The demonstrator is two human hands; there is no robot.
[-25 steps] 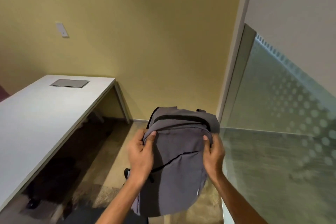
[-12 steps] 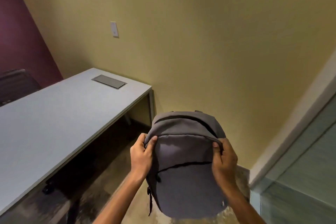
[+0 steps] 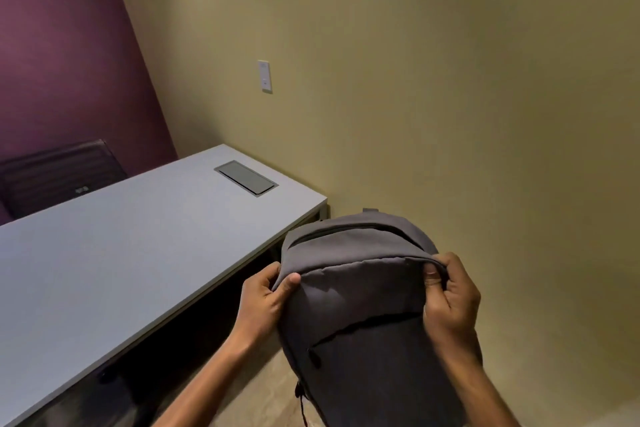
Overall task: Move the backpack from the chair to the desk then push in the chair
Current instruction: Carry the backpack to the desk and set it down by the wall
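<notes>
A grey backpack hangs upright in the air at the lower middle of the head view, its front pocket facing me. My left hand grips its upper left edge and my right hand grips its upper right edge. The white desk stretches from the left edge to just left of the backpack; the backpack is beside the desk's near corner, not on it. The chair the backpack came from is out of view.
A grey flush cover plate is set into the desk's far end. A dark chair back shows behind the desk against the purple wall. A wall switch plate sits on the yellow wall. Dark space lies under the desk.
My view has swung left: the glass partition has left the frame and the purple wall and the desk have come in. Both hands keep hold of the backpack, now closer to the desk.
</notes>
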